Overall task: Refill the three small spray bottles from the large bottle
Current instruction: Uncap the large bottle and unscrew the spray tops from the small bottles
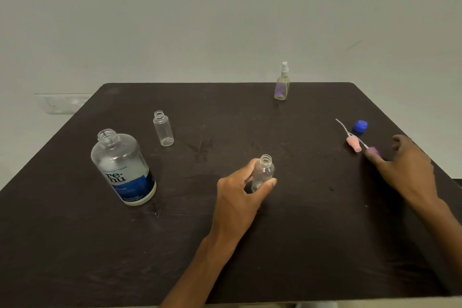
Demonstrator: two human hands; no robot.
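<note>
- Left hand [240, 190] grips an uncapped small bottle [264, 172] upright on the desk [300, 232].
- Right hand [405, 165] pinches a purple sprayer [373, 150] beside the pink sprayer [354, 144].

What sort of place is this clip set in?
Probably a plain indoor room set up for the task: a dark table against a bare pale wall, holding only bottles and caps.
</note>
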